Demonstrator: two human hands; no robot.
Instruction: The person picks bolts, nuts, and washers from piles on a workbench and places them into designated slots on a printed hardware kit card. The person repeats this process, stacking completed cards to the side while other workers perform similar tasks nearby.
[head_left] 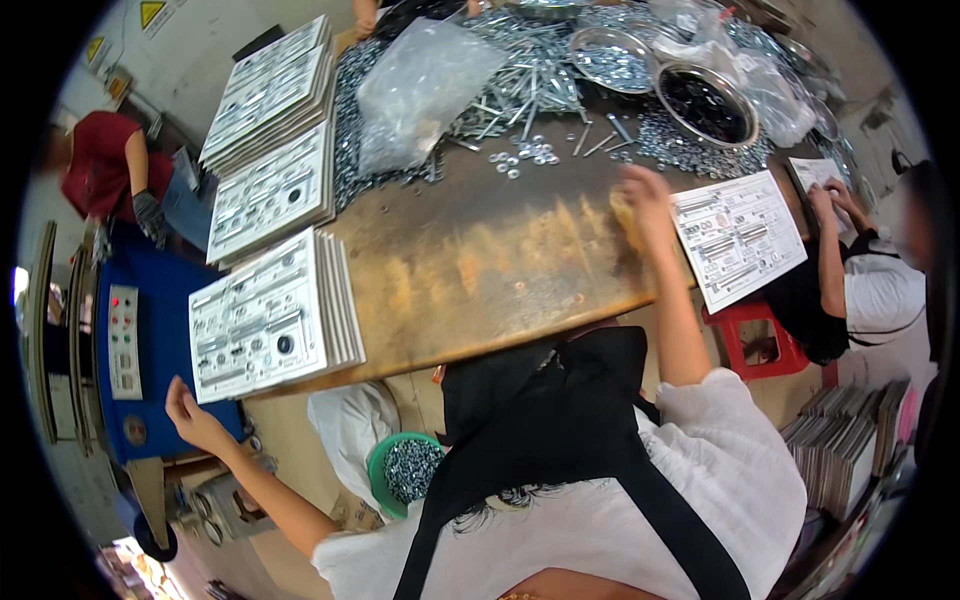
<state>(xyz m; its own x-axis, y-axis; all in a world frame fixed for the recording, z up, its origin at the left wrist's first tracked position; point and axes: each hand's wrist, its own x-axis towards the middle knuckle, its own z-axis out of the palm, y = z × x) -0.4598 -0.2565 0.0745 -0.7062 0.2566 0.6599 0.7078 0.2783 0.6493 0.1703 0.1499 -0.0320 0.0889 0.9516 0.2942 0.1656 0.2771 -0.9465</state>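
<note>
Evidently the left hand (197, 422) is empty, thumb and fingers apart, just beside the near-left corner of the front stack of white boards (255, 345). From here I can't make out whether the boards' small dark marks are printed or real parts. The right hand (648, 200) hangs over the wooden table (430, 250), too blurred for me to tell whether its fingers close on anything. Just beside it, 1 single white board (740, 245) overhangs the table's edge. 2 more stacks (270, 200) stand behind the front stack. A crumpled clear bag (425, 85) hides some of the metal hardware. The black apron (540, 400) covers part of a green bucket (377, 478). The far co-worker is cut off, only forearms (366, 17) clearly showing.
</note>
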